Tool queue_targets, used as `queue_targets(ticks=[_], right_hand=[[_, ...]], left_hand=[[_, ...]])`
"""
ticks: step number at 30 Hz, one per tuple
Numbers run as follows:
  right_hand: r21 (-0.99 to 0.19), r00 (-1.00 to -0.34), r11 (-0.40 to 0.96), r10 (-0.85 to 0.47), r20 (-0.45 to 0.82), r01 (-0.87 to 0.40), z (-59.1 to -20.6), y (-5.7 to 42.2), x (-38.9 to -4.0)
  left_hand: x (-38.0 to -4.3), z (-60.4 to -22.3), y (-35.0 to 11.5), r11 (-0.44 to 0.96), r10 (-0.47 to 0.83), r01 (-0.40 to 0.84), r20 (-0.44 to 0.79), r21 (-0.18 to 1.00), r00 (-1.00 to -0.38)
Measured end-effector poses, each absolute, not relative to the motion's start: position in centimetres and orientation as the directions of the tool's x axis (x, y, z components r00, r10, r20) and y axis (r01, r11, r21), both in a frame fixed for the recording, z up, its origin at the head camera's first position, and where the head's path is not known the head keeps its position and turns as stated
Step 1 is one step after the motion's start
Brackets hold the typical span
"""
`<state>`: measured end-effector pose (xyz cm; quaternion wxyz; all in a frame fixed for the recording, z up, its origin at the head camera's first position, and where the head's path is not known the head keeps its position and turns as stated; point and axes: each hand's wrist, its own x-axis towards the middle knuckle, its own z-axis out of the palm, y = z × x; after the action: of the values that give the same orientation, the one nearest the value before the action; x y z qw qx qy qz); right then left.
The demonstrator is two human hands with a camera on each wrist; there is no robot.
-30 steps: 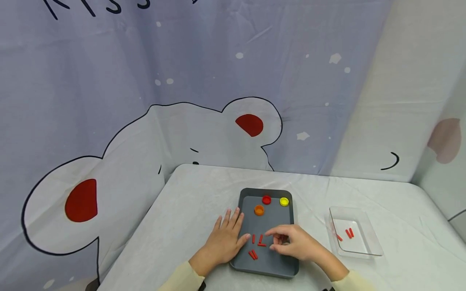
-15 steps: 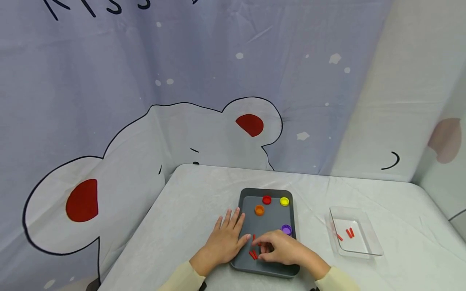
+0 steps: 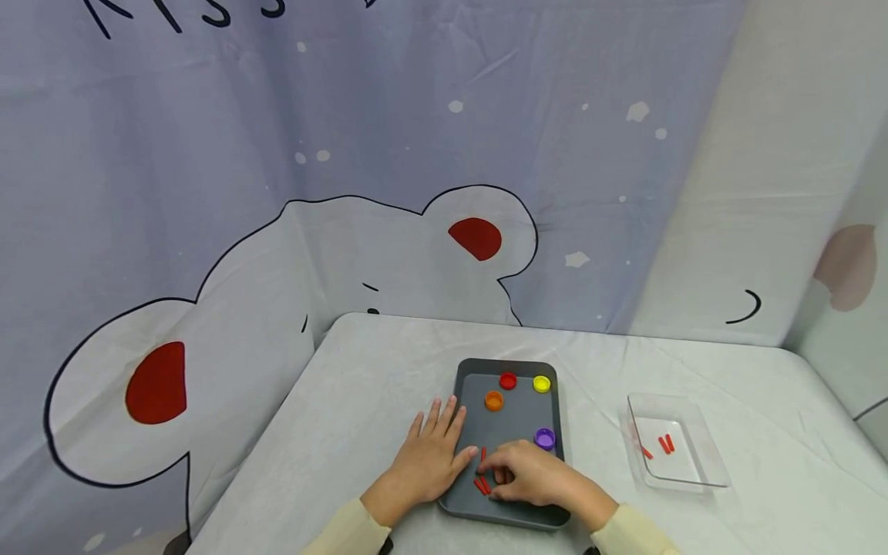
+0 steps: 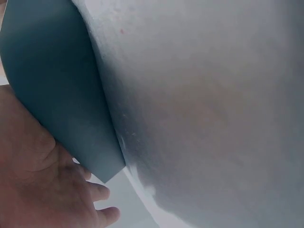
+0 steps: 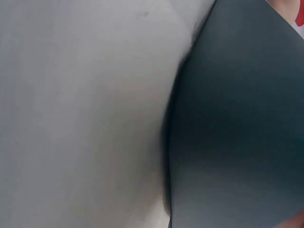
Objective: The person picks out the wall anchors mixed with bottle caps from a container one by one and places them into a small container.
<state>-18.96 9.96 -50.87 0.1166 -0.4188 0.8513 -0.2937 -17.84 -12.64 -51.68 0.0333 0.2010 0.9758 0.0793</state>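
Observation:
My left hand (image 3: 428, 456) lies flat with spread fingers over the left rim of a grey tray (image 3: 509, 424). In the left wrist view the left hand (image 4: 42, 175) is against the tray's outer wall (image 4: 61, 90). My right hand (image 3: 527, 472) is over the tray's near half, thumb and index finger bent but apart. Beside those fingertips lie two short red sticks (image 3: 482, 486). Another red stick (image 3: 483, 453) shows just beyond the index finger. The right hand covers the spot where other sticks lay. The tray's side (image 5: 237, 118) fills much of the right wrist view.
Inside the tray sit a red cap (image 3: 508, 381), a yellow cap (image 3: 541, 384), an orange cap (image 3: 494, 401) and a purple cap (image 3: 544, 438). To the right stands a clear box (image 3: 701, 482) with 3 red sticks (image 3: 666, 445). White cloth (image 3: 388, 370) covers the table.
My right hand has moved left and slightly down across the tray, toward the paired red sticks, uncovering the purple cap. My left hand has stayed put.

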Motion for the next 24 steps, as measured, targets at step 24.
queue_targets(ticks=[24], right_hand=[[-0.507, -0.632, 0.523, -0.772, 0.058, -0.685, -50.74, 9.39, -18.84]], left_hand=[[-17.86, -51.89, -12.67, 0.908, 0.394, 0.388, -0.009, 0.160, -0.919]])
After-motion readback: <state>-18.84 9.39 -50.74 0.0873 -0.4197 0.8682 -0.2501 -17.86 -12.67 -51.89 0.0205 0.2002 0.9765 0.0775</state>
